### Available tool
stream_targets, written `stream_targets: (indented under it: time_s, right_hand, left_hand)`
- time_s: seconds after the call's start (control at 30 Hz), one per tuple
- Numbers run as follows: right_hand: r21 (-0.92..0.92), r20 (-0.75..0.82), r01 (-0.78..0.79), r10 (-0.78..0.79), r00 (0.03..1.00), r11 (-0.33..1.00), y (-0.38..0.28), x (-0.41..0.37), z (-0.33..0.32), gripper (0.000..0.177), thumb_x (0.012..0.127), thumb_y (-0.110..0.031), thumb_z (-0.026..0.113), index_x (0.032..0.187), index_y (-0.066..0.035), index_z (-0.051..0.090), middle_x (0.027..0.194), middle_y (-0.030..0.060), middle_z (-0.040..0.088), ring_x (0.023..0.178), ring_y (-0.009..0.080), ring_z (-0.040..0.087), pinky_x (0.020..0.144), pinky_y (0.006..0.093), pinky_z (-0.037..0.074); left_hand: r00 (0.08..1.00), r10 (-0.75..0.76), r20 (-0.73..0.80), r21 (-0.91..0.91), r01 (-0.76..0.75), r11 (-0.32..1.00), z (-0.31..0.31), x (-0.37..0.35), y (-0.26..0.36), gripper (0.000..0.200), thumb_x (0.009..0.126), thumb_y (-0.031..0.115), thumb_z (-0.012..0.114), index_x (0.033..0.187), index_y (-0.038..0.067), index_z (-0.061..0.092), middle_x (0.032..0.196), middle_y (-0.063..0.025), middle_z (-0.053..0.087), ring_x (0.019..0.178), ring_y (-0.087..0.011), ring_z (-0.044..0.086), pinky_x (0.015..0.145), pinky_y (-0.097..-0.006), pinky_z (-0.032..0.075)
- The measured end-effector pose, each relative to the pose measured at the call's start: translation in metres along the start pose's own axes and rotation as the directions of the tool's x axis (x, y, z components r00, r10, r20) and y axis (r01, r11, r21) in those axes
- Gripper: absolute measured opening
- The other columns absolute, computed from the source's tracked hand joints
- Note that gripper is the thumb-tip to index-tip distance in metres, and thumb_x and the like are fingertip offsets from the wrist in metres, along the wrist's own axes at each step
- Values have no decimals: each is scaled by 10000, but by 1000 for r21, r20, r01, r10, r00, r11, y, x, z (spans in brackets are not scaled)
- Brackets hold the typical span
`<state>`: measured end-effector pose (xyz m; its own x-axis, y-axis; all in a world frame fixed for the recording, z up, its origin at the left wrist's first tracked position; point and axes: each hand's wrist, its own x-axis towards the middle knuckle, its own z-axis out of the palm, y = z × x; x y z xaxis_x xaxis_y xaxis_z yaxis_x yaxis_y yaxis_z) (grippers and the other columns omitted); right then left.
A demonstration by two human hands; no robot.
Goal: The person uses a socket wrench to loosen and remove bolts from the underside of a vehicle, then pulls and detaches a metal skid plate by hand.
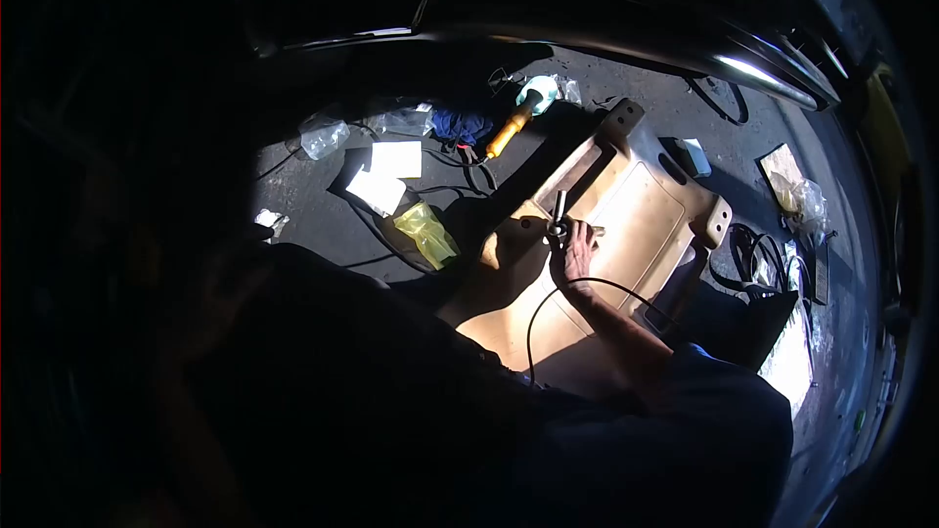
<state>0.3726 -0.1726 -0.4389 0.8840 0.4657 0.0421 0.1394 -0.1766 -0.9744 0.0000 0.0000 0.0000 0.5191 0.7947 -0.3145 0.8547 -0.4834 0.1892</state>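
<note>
My right hand (pixel 579 252) is closed round a small metal tool (pixel 560 215), whose short shaft stands up above the fingers. Under that hand lies a large tan moulded panel (pixel 636 200) with dark slots and corner holes, lit by strong sun. A thin black cable (pixel 611 284) curves over my right wrist and down across the panel. Deep shadow fills the left side, where my left hand (pixel 230 279) shows only as a dim shape. Its fingers, and anything in them, cannot be made out.
Left of the panel, the dark floor (pixel 303 196) carries white papers (pixel 396 159), a yellow bag (pixel 426 235), clear plastic bags (pixel 325 140) and an orange-handled lamp (pixel 511 133). To the right lie coiled black cables (pixel 758 259) and a bagged item (pixel 797 191). A dark vehicle edge (pixel 587 44) arches above.
</note>
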Motion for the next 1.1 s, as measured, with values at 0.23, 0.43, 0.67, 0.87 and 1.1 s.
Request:
stream_targets:
  time_s: [0.23, 0.43, 0.67, 0.87, 1.1]
  right_hand:
    - [-498, 303, 545, -453, 838, 674, -118, 17, 65, 609, 949, -570, 622, 1319, -89, 570, 1203, 146, 595, 1147, 363, 535, 908, 566, 409]
    - [-414, 440, 635, -467, 767, 652, -166, -13, 75, 556, 1001, -559, 541, 1342, -121, 571, 1177, 135, 593, 1172, 328, 543, 947, 576, 398]
    - [-232, 452, 669, -530, 717, 706, -155, -6, 58, 544, 1024, -517, 536, 1325, -63, 550, 1117, 171, 587, 1096, 349, 561, 928, 583, 398]
    - [306, 337, 188, -291, 895, 933, -97, 63, 95, 453, 1059, -431, 581, 1287, -51, 484, 934, 108, 591, 883, 227, 604, 856, 383, 495]
    - [644, 765, -761, -96, 637, 77, -34, 169, 97, 539, 978, -676, 545, 1131, -161, 587, 676, -36, 407, 531, 89, 366, 589, 274, 369]
  left_hand:
    - [569, 809, -146, 54, -812, 581, 117, -3, 139, 296, 1005, 141, 639, 1293, 76, 664, 1363, -105, 601, 1257, -260, 597, 991, -392, 533]
    - [291, 856, -428, 457, -747, 483, 262, 42, 268, 501, 989, 343, 629, 1417, 108, 517, 1319, -186, 571, 1268, -363, 526, 1119, -544, 349]
    - [339, 882, -327, 42, -927, 372, 211, 4, 287, 286, 937, 212, 713, 1157, 44, 644, 908, -128, 665, 822, -295, 694, 788, -403, 560]
    - [481, 789, -382, 67, -837, 543, 151, -28, 270, 353, 895, 150, 773, 1212, 28, 677, 949, -108, 697, 857, -263, 706, 868, -424, 569]
    - [644, 707, -291, 132, -705, 697, 151, -25, 255, 373, 842, 127, 803, 1202, 76, 718, 915, -59, 717, 879, -234, 711, 1096, -510, 487]
